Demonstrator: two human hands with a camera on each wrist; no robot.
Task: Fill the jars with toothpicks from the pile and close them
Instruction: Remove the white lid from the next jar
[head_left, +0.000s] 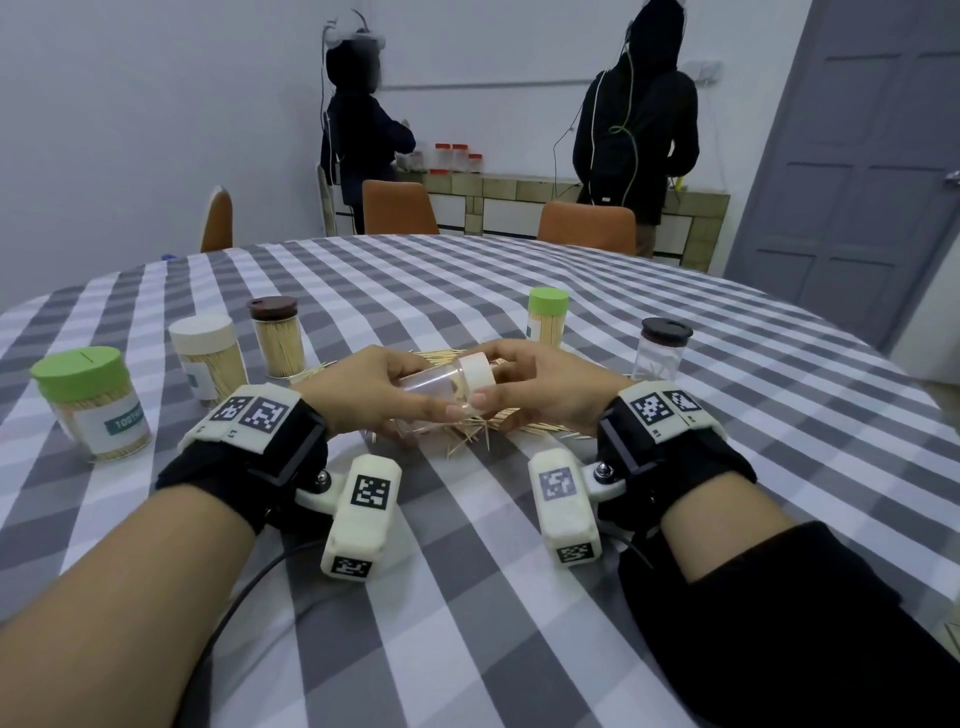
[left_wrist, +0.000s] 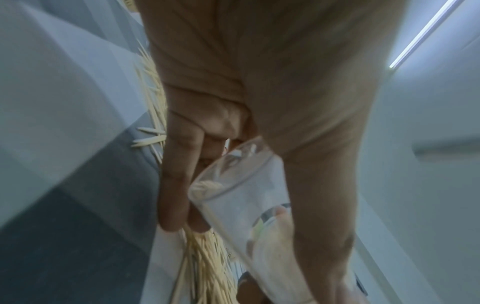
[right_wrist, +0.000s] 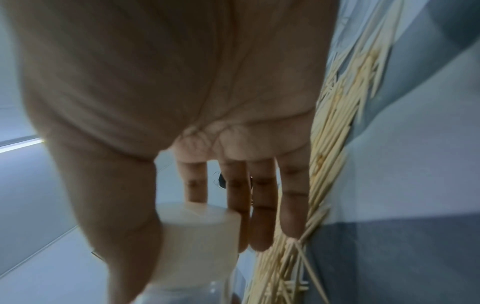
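- Step in hand, judged from the pose: lid work on one clear jar (head_left: 434, 382), held on its side just above the toothpick pile (head_left: 498, 418) at the middle of the tabletop (head_left: 727, 395).
- Left hand (head_left: 358, 387): grip wrapped round the jar body, thumb on the near side.
- Right hand (head_left: 540, 382): grip narrow, thumb and fingers pinching the cream lid (head_left: 479, 375) at the jar mouth.
- Jar contents: nearly bare; only a few toothpicks visible through the wall in the left wrist view. Opening for filling therefore more likely than closing; direction of turn not determinable.
- Next move: twist lid against body, keeping the jar steady; then mouth turned toward the pile for loading.
- Other jars: four capped and full; one dark-lidded jar (head_left: 665, 349) at right almost empty.
- Writing: teal label on the green-lidded jar (head_left: 88, 400), reading "TOOTH…", remainder cut off. Square coded markers on the wrist units; no other legible text.
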